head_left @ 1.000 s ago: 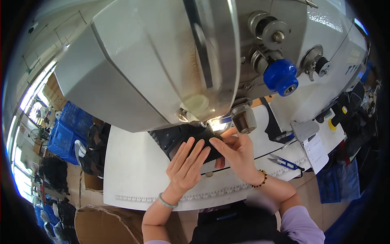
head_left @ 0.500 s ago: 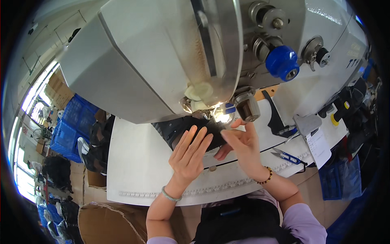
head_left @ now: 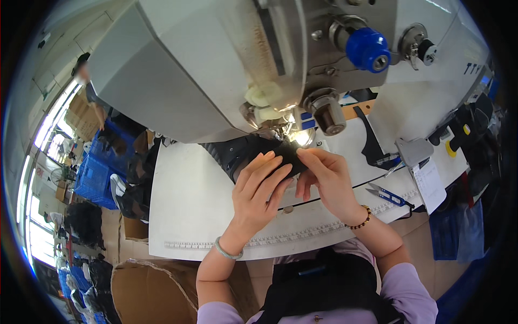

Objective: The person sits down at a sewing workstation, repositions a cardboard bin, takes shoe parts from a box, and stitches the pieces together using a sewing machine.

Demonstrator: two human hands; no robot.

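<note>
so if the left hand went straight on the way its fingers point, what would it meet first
Past the black workpiece it overlaps, the left hand would probably meet the lit needle area of the sewing machine first; its height against those parts is unclear in this view.

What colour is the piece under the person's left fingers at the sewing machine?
The workpiece is mostly black; it shows best in the head view.

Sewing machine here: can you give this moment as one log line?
Left hand: resting on black piece; right hand: at its right edge; black piece: beneath sewing machine head; snips: on white table
</note>
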